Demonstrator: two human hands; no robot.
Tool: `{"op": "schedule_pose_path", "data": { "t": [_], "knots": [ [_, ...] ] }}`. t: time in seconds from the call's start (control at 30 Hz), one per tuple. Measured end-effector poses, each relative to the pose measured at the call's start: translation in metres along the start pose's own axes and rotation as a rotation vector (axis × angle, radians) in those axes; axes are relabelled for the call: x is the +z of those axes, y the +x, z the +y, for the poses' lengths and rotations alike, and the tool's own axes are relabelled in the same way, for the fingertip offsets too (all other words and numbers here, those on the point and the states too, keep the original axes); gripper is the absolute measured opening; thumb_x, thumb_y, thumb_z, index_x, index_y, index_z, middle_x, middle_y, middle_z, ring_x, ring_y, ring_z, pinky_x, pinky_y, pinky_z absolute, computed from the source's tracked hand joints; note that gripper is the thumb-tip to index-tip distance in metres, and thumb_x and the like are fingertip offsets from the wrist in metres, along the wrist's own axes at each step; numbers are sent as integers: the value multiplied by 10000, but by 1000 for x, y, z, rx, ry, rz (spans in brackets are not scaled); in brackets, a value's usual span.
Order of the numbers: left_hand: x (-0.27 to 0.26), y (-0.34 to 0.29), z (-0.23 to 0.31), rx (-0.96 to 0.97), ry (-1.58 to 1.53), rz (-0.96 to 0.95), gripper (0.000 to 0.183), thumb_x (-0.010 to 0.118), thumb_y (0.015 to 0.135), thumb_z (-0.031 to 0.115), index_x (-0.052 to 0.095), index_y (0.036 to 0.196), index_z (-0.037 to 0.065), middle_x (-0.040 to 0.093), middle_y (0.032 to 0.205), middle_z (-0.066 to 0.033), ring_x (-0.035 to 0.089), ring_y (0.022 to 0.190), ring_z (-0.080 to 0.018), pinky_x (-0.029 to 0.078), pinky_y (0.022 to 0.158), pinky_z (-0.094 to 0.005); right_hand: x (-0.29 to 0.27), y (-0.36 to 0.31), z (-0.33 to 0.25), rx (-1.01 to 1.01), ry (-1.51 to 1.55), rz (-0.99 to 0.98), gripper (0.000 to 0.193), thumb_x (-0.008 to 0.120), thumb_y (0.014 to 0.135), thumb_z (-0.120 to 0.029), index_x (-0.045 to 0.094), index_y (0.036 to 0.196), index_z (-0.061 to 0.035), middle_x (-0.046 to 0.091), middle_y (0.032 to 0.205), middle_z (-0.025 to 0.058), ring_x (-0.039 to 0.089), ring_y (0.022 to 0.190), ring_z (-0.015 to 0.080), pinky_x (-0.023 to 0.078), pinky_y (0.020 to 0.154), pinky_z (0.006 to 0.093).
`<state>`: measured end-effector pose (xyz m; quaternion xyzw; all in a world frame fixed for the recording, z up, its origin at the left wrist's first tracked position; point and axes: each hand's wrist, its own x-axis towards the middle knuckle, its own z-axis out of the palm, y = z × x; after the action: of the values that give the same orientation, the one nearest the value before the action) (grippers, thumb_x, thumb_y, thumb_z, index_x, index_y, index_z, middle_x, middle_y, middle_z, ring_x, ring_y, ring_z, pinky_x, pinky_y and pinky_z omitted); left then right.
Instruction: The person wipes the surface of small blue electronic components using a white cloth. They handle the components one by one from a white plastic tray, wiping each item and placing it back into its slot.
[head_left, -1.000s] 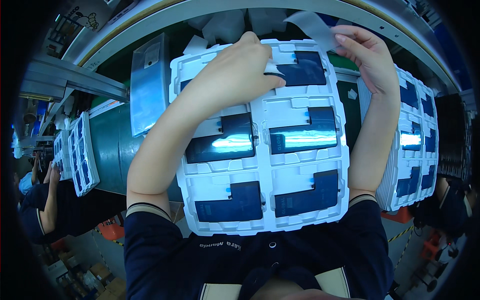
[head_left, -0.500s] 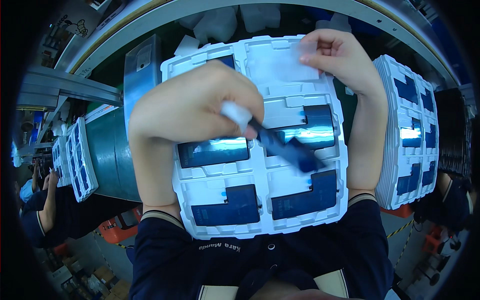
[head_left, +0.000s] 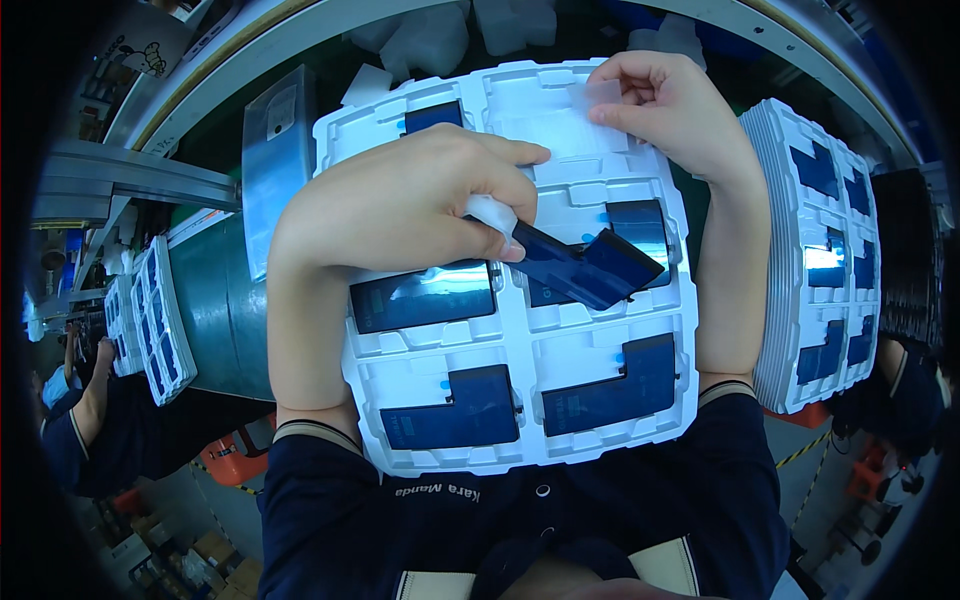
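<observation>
A white moulded tray [head_left: 520, 395] lies before me, with dark L-shaped phone batteries [head_left: 455, 410] in its compartments. My left hand [head_left: 425, 195] is closed on another dark L-shaped battery [head_left: 585, 268], held tilted above the right middle compartment. Its index finger stretches over the upper right compartment. A crumpled white piece [head_left: 490, 212] sits at that hand's thumb; whether it is a wrap or loose material I cannot tell. At the far right corner my right hand [head_left: 660, 105] pinches a thin translucent sheet [head_left: 600, 105] between thumb and fingers.
Stacked trays of batteries [head_left: 810, 260] stand close to my right. More trays [head_left: 160, 320] are at the far left, by the green work surface [head_left: 225, 310]. A clear blue plastic box [head_left: 275, 180] stands left of my tray. White foam pieces [head_left: 425, 45] lie behind it.
The battery in my left hand was blurred by motion and is now sharper and slightly higher. My left index finger has stretched out to the right. The right hand keeps its pinch.
</observation>
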<state>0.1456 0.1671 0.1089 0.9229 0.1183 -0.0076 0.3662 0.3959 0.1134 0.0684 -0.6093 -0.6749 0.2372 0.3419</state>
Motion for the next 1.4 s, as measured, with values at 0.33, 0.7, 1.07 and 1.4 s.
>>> {"op": "schedule_pose_path", "data": {
  "t": [0.33, 0.7, 1.07, 1.4],
  "knots": [
    [-6, 13, -8, -162, -166, 364, 201, 716, 827, 188, 661, 899, 8, 674, 902, -83, 608, 831, -144, 473, 762, -275, 3, -3, 9, -275, -436, 398, 404, 691, 768, 5, 643, 1160, -82, 641, 936, 66, 493, 666, 133, 467, 625, 249],
    [15, 38, -31, -60, 252, 478, 325, 738, 786, 211, 683, 1038, 13, 583, 929, -66, 575, 845, -195, 472, 715, -305, -26, -9, 18, -18, -169, 240, 268, 642, 904, -251, 688, 1097, -70, 676, 916, 31, 562, 721, 89, 458, 632, 222],
    [5, 26, 29, 124, -1288, 819, 457, 528, 885, 91, 408, 1310, -26, 601, 1075, -172, 593, 843, -214, 523, 799, -351, 17, -30, -48, -174, 552, 59, 563, 759, 813, -308, 535, 1213, 19, 621, 1040, 99, 606, 882, 117, 501, 727, 245],
    [34, 26, 28, 131, -966, 1066, 231, 627, 931, 190, 606, 1083, 17, 663, 957, -87, 652, 869, -148, 549, 764, -303, 16, -30, -50, -251, 623, 187, 204, 745, 826, -142, 656, 949, -5, 681, 858, 51, 624, 777, 79, 487, 720, 209]
  ]
}}
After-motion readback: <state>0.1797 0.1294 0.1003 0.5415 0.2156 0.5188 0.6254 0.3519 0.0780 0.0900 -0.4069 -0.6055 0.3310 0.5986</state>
